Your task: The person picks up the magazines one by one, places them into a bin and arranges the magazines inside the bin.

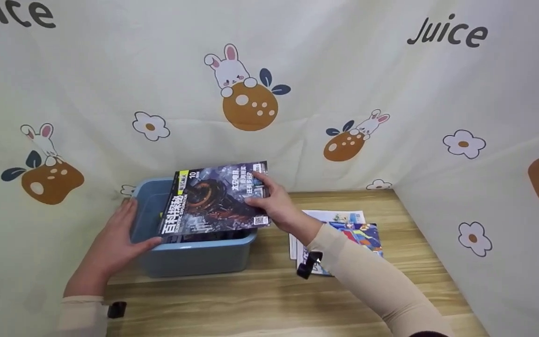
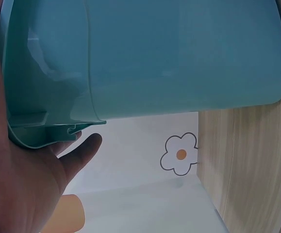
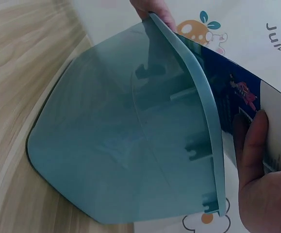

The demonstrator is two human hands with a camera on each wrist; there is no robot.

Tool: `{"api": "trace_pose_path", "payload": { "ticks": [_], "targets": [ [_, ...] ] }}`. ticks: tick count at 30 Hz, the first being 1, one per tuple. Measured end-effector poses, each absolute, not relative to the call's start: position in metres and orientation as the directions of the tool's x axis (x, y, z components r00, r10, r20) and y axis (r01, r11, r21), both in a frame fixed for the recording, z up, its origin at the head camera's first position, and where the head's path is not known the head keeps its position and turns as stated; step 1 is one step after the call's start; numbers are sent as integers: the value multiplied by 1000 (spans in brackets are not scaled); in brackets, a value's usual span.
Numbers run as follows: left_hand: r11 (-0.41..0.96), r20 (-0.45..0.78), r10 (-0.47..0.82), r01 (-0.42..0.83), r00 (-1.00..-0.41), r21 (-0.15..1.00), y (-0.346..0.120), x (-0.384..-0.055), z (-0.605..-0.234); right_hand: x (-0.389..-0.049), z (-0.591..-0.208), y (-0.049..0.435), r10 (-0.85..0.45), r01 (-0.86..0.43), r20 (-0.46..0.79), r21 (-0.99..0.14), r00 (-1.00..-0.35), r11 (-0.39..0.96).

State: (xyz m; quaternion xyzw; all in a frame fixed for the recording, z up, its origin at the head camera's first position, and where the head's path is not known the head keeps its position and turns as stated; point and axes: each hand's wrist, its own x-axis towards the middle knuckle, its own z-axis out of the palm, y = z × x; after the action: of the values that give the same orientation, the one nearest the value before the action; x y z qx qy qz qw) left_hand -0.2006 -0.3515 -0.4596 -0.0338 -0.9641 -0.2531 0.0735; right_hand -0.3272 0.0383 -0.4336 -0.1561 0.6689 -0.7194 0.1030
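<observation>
My right hand grips the right edge of a dark-covered magazine, thumb on the cover and fingers behind. The magazine lies tilted over the mouth of a blue plastic bin. In the right wrist view, the magazine's back slants beyond the bin's rim. On the bin's left side my left hand holds the rim, thumb along the front corner. From the left wrist, the bin wall fills the upper view, the hand wrapped at its rim. Most of the bin's inside is hidden by the magazine.
Right of the bin, several colourful magazines or booklets lie overlapping on the wood-grain table, partly behind my right forearm. A printed cloth with rabbits and oranges rises behind and at both sides.
</observation>
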Motion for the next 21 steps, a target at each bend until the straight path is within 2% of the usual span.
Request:
{"api": "trace_pose_path", "payload": {
  "ticks": [21],
  "targets": [
    [855,181,36,124,-983,504,-354,-202,-466,-319,-427,0,-331,-85,73,-996,-941,22]
  ]
}}
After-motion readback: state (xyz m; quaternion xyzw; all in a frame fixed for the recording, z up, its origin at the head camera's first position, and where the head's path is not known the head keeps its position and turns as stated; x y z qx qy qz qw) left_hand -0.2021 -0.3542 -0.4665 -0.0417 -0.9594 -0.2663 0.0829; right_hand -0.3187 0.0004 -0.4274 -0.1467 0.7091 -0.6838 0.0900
